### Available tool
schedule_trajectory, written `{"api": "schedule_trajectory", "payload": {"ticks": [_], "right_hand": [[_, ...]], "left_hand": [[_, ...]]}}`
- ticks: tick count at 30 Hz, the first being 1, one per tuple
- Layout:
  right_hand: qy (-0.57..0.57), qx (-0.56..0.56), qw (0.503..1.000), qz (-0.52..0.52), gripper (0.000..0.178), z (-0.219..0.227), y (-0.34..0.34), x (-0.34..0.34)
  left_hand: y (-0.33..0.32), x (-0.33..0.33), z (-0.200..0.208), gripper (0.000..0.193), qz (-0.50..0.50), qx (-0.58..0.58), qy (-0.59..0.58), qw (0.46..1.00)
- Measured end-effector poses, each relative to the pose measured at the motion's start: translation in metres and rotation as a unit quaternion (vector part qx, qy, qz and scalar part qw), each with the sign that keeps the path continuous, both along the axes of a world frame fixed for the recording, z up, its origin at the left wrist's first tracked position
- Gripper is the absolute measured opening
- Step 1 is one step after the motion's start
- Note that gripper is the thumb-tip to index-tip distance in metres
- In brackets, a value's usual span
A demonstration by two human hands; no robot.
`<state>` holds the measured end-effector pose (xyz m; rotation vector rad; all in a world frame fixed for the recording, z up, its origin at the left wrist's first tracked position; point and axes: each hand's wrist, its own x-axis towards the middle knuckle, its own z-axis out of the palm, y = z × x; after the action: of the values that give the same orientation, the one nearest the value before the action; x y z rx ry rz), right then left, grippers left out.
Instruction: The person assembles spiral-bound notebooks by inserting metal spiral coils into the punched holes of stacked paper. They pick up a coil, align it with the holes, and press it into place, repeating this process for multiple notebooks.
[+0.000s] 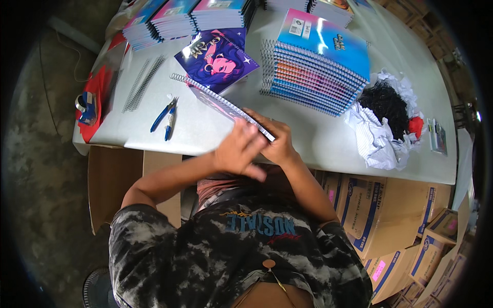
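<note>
A notebook point(226, 106) stands on edge in front of me, its bound edge upward. A spiral coil point(179, 78) juts from the far left end of that edge. My right hand point(280, 141) grips the notebook's near right end, fingers behind it and thumb side toward me. Beside the bound edge, my left hand point(240, 148) has its fingers spread and slightly blurred, with nothing held in them. Whether its fingertips touch the notebook I cannot tell. Just beyond lies a purple illustrated cover point(218, 59). Blue-handled pliers point(165, 119) rest on the table to the left.
Loose spiral coils point(144, 84) lie left of the purple cover. A tall stack of spiral notebooks point(323, 66) stands right of centre; more notebooks point(174, 20) stand at the back. Black wire scraps point(385, 108) sit on crumpled paper point(377, 146). Cardboard boxes point(395, 210) fill the lower right.
</note>
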<state>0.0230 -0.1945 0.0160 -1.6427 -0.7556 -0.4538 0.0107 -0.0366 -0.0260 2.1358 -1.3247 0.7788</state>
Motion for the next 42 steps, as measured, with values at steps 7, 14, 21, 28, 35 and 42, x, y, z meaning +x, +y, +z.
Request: {"api": "schedule_trajectory", "payload": {"ticks": [7,14,21,28,35,42], "right_hand": [[0.098,-0.053,0.991,0.081,0.05,-0.004,-0.009,-0.007],[-0.124,-0.02,0.989,0.073,0.085,0.068,0.003,-0.013],[0.223,-0.072,0.972,-0.038,0.017,0.08,-0.022,0.008],[0.304,0.138,0.942,-0.022,0.019,0.065,-0.017,0.009],[0.163,0.027,0.977,-0.133,0.022,0.079,-0.002,-0.002],[-0.123,0.11,0.92,-0.356,0.032,0.131,-0.084,0.005]], "left_hand": [[-0.019,0.005,0.067,0.085,0.111,-0.009,0.046,0.993],[-0.015,-0.033,0.162,0.052,0.013,-0.116,0.207,0.971],[-0.007,0.013,0.131,0.017,0.094,-0.347,0.53,0.768],[-0.001,0.039,0.121,0.011,-0.03,-0.281,0.591,0.755],[0.003,0.065,0.139,0.016,-0.106,-0.15,0.565,0.804],[-0.026,0.071,0.194,0.027,0.028,-0.14,0.283,0.948]]}}
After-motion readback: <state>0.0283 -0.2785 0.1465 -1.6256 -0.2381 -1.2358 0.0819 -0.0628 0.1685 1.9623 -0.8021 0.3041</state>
